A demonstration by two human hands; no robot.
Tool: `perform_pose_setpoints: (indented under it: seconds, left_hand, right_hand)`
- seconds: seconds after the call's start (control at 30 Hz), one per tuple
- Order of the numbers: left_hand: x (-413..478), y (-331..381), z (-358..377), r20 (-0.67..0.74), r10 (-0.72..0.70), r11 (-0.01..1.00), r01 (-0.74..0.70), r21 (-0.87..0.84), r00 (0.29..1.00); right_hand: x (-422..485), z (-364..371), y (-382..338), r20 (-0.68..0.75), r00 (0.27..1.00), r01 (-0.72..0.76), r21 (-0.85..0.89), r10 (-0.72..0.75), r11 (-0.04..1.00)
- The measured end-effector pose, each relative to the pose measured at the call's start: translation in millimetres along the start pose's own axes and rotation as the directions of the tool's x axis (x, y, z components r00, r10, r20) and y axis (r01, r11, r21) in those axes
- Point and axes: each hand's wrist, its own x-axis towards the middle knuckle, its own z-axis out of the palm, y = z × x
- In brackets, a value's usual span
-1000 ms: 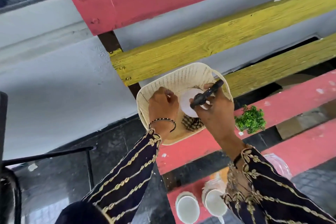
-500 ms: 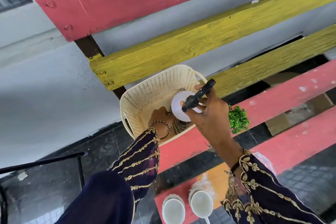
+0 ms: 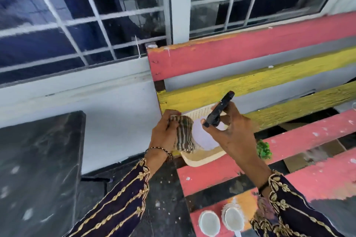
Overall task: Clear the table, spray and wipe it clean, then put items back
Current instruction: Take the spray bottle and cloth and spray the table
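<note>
Head view: nearest, two white cups (image 3: 209, 223) stand on the painted bench (image 3: 308, 140); beyond them the left hand (image 3: 163, 136) grips a bunched striped cloth (image 3: 183, 134) in curled fingers, and the right hand (image 3: 235, 136) wraps its fingers round the black head of a white spray bottle (image 3: 217, 113), both just above the cream basket (image 3: 204, 159) on the seat. The spray-and-wipe step appears about to begin; the next move calls for turning to the dark table (image 3: 38, 159) at left and aiming the nozzle at its top

House porch: painted bench (image 3: 250, 52) below barred window (image 3: 77, 15).
</note>
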Motion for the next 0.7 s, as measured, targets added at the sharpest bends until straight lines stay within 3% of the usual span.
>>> perform_pose_setpoints:
  seconds: [0.17,0.43,0.57,0.7]
  left_hand:
    - [-76.9,22.7,-104.6,-0.011,0.064,0.993,-0.065,-0.098,0.998]
    - [-240.9,18.7,-278.6,-0.207,0.078,0.974,-0.119,-0.193,0.975]
    - [-314.2,5.8,-343.5,-0.349,0.090,0.962,-0.171,-0.211,0.933]
    - [-348.7,-17.2,-398.2,-0.445,0.039,0.967,-0.146,-0.210,0.895]
  right_hand:
    - [-45.1,5.2,-103.2,0.056,0.998,-0.008,0.055,0.005,0.998]
    - [-154.0,35.2,-270.2,0.115,0.988,0.063,0.303,-0.103,0.951]
    - [-197.2,69.3,-348.8,0.265,0.964,-0.126,0.533,-0.024,0.836]
    - [-225.7,114.5,-406.1,0.361,0.932,-0.226,0.621,-0.018,0.751]
